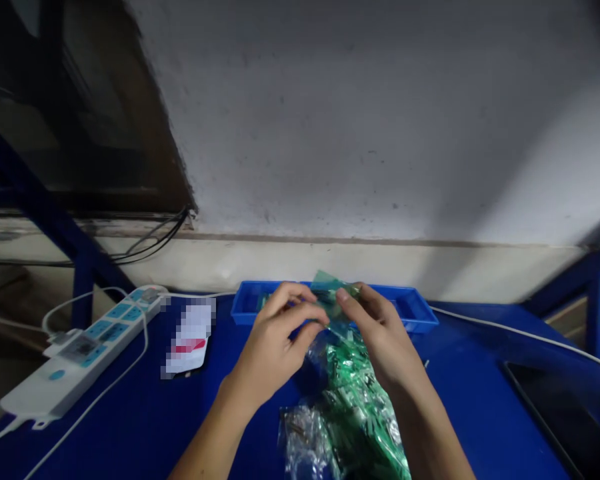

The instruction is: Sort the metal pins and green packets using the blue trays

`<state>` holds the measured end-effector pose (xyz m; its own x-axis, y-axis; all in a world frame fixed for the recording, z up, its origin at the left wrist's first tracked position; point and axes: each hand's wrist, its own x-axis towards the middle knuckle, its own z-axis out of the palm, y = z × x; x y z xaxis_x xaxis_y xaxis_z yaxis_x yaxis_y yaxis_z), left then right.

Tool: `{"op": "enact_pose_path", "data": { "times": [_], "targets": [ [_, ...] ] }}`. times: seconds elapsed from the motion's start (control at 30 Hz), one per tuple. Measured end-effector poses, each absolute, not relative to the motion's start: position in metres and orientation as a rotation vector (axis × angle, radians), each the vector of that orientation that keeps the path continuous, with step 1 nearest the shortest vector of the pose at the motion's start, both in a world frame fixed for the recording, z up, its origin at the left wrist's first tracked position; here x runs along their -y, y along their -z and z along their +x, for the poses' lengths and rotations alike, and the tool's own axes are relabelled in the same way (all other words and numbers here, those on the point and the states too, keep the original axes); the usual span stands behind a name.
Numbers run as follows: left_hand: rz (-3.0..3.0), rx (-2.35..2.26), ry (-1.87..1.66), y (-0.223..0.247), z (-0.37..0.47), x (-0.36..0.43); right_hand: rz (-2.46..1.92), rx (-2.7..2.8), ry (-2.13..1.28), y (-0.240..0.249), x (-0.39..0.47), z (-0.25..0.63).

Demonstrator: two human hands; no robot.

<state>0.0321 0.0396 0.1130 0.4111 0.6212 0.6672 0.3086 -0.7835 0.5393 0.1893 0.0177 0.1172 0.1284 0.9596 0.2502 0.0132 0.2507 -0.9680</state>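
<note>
My right hand [380, 323] pinches a small see-through green plastic bag [325, 283] between thumb and fingers. Just left of it, my left hand [283, 327] has its fingers curled, with the tips close to the bag's lower edge; whether they grip it is unclear. Behind both hands lies a long blue tray [415, 310], partly hidden by them. Below the hands is a pile of green and clear plastic packets [355, 400]. A clear bag [307, 443] with small brownish pieces inside lies at the pile's left.
On the blue table [145, 427], a white power strip [85, 360] with cables lies left, beside a blurred-out white and red object [193, 337]. A dark flat device [560, 413] lies right. A white cable [520, 332] runs along the right; a wall [360, 147] stands behind.
</note>
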Motion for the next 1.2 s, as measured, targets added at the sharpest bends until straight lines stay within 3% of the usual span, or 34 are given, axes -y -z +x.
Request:
{"op": "enact_pose_path", "data": {
  "times": [0.23, 0.5, 0.73, 1.03, 1.2],
  "targets": [
    [2.273, -1.001, -0.972, -0.12, 0.02, -0.039, -1.105, 1.303, -0.853, -0.114, -0.02, 0.185],
    [2.016, -1.076, -1.201, -0.129, 0.018, -0.04, -1.061, 1.618, -0.424, -0.121, -0.006, 0.178],
    [1.923, -0.962, -1.345, -0.129, 0.04, -0.02, -1.122, 1.53, -0.12, -0.131, 0.007, 0.18],
    [1.954, -0.814, -1.73, -0.139, 0.045, 0.005, -1.086, 1.446, -0.167, -0.155, 0.034, 0.185],
    [2.219, -0.818, -1.714, -0.141, 0.043, 0.008, -1.134, 1.376, -0.275, -0.158, 0.035, 0.186]
  ]
}}
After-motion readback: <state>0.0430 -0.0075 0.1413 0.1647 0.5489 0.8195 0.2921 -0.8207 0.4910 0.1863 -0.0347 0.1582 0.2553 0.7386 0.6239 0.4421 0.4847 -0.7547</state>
